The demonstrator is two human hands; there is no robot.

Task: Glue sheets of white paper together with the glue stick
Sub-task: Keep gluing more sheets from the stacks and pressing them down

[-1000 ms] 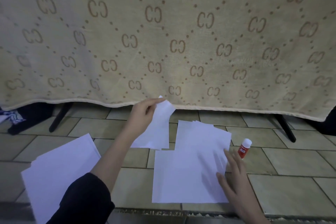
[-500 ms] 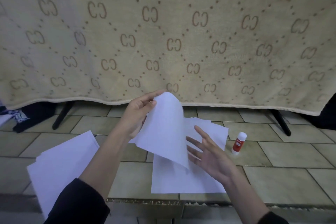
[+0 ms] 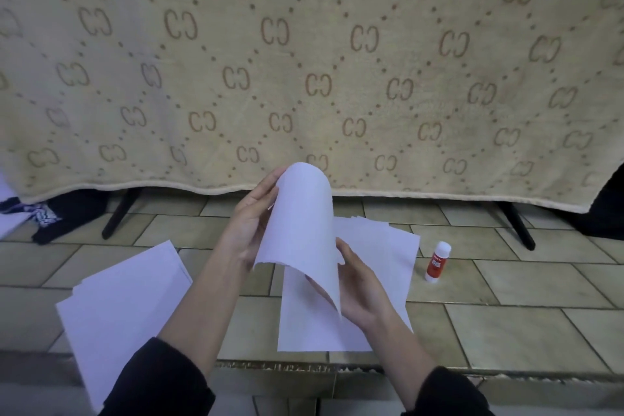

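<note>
Both hands (image 3: 250,230) grip curled sheet (image 3: 300,230)

"CC" monogram across beige blanket (image 3: 304,78)

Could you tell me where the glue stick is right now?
The glue stick stands upright on the tiled floor, right of the paper sheets, untouched.

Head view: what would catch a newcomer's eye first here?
First, the curled white sheet held up at centre, the left hand gripping its left edge and the right hand at its lower right. Behind it hangs a beige patterned blanket across the whole background. A red-and-white glue stick stands on the tiled floor, right of the papers.
</note>
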